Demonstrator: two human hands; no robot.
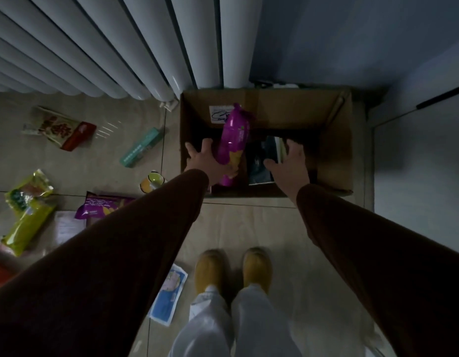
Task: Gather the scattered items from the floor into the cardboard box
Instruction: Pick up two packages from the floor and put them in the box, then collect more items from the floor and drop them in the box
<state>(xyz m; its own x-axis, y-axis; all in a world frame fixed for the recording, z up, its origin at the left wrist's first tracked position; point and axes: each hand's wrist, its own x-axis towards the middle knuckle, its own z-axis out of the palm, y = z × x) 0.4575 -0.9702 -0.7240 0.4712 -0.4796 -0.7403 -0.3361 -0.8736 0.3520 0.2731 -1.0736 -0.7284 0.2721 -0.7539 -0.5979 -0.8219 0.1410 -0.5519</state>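
Our left hand point(209, 162) grips the lower end of a purple snack bag point(232, 143) over the open cardboard box point(336, 140), while our right hand point(290, 162), fingers spread and holding nothing, rests on dark items point(262, 161) inside it. From the box, at nine o'clock, we see a teal carton point(141, 148) and a red-and-white packet point(59, 128) on the floor. Toward eight o'clock lie a small yellow cup point(153, 181), another purple bag point(102, 204) and a yellow-green packet point(26, 212), and near our feet at seven o'clock a blue-and-white pouch point(169, 295).
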